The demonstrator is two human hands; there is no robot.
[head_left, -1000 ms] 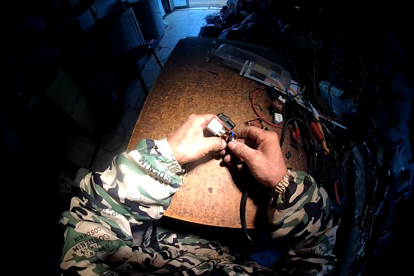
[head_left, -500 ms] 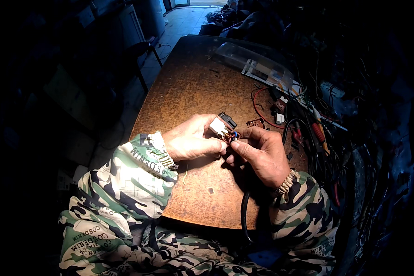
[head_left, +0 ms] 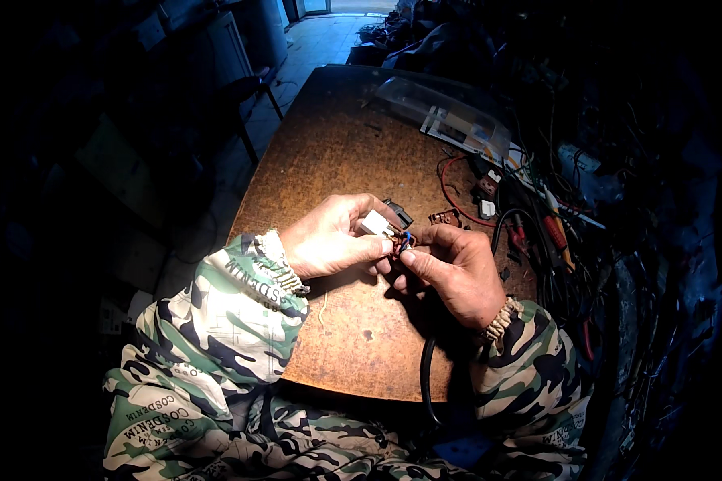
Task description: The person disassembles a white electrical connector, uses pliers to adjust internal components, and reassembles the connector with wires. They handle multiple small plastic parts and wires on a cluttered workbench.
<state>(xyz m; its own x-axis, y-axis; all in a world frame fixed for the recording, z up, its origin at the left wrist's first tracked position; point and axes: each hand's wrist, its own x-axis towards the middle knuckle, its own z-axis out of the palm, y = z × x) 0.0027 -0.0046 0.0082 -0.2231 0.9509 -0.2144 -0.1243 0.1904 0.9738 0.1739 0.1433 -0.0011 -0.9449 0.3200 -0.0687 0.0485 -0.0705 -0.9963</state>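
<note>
A white plastic connector (head_left: 375, 224) with several short wires (head_left: 399, 240), blue and brown among them, is gripped by my left hand (head_left: 329, 239). Its thumb presses near the wire end. My right hand (head_left: 461, 268) pinches those wires between thumb and forefinger, close beside the left fingertips. Just beyond the connector shows a dark plastic housing (head_left: 398, 212); whether the left fingers touch it I cannot tell. From beneath my right hand a thick black cable (head_left: 427, 377) runs down over the table's near edge. Where its upper end goes is hidden.
Both hands are above a worn brown wooden table (head_left: 313, 160). A clear plastic case (head_left: 437, 108) lies at its far right. Along the right side are small brown and white connector parts (head_left: 488, 209), test leads with a red grip (head_left: 555, 231) and tangled wires. A dark stool (head_left: 245, 88) stands left.
The white connector has tilted and shifted slightly left with my left hand. The blue wire shows more plainly between the fingers. My right hand keeps its pinch, almost in place.
</note>
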